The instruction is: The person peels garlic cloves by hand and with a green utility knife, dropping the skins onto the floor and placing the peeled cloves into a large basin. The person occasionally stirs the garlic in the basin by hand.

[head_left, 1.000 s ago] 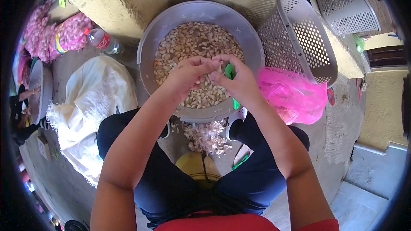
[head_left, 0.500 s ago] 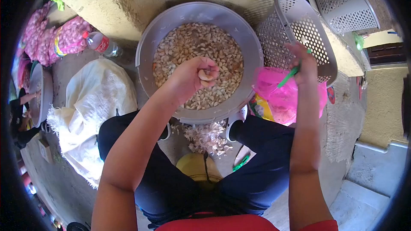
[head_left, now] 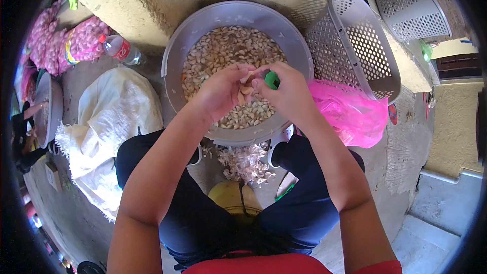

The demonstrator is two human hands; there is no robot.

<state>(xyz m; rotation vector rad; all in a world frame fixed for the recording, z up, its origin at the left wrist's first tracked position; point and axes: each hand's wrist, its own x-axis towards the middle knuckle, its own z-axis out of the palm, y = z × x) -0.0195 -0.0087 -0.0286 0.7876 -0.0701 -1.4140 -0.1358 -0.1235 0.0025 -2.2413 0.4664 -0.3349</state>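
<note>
Concrete floor outdoors, sunlit, with a big grey basin (head_left: pixel 172 56) full of peeled garlic sitting between the person's knees. Both hands met right over it: the left hand (head_left: pixel 220 91) had its fingers curled in, pinching a clove (head_left: pixel 247 90) at the tips, and the right hand (head_left: pixel 289 94) was closed around a green tool (head_left: pixel 272 79) with the thumb pushed up against the same clove. Couldn't see the tool's working end, it was hidden behind the fingers. Looked to me like the skinning step, clove held above the basin, not dropped in yet. Next bit would probably need a firm pinch from the left and a short, careful pull with the tool, away from the thumb. A pile of skins (head_left: pixel 246 162) lay on the floor under the basin's near edge, a pink bag (head_left: pixel 350 114) and a basket (head_left: pixel 355 45) sat to the right, and a white sack (head_left: pixel 116 116) to the left.
</note>
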